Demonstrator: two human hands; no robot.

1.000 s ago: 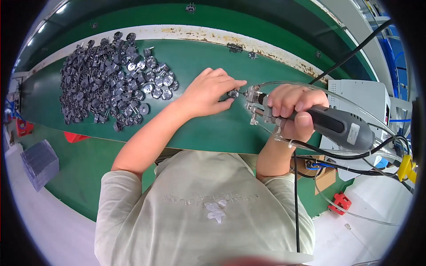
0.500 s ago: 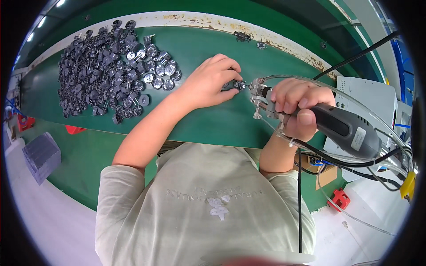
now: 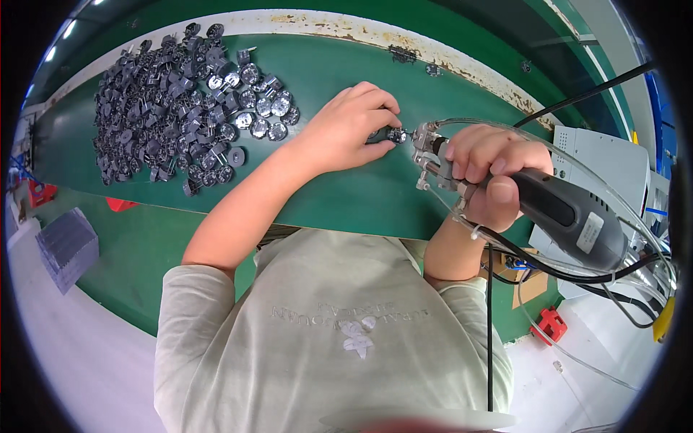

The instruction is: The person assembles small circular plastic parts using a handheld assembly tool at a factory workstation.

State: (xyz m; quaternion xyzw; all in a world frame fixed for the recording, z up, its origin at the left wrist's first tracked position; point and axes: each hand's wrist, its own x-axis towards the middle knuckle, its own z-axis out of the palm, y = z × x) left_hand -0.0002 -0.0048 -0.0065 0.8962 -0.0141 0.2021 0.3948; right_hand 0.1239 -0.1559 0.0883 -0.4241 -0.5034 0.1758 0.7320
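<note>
My left hand (image 3: pixel 354 128) is closed over the green bench, its thumb and fingers pinching a small dark round part (image 3: pixel 396 135). The shiny face of that part points right, and the rest of it is mostly hidden by my fingers. My right hand (image 3: pixel 498 162) wraps round a dark grey handheld power screwdriver (image 3: pixel 574 216) with a metal nose (image 3: pixel 427 148). A thin tip at the nose is right beside the part in my left hand; whether they touch is too small to tell.
A big heap of similar dark parts (image 3: pixel 162 115) covers the bench's left side. Clear tubes and black cables (image 3: pixel 548 267) run from the screwdriver rightward. A light grey machine box (image 3: pixel 603 166) stands at right. Behind runs a rusty white ledge (image 3: pixel 346 27).
The whole view has shifted slightly to the right. Both hands keep the same holds, and the screwdriver's nose remains close to the part.
</note>
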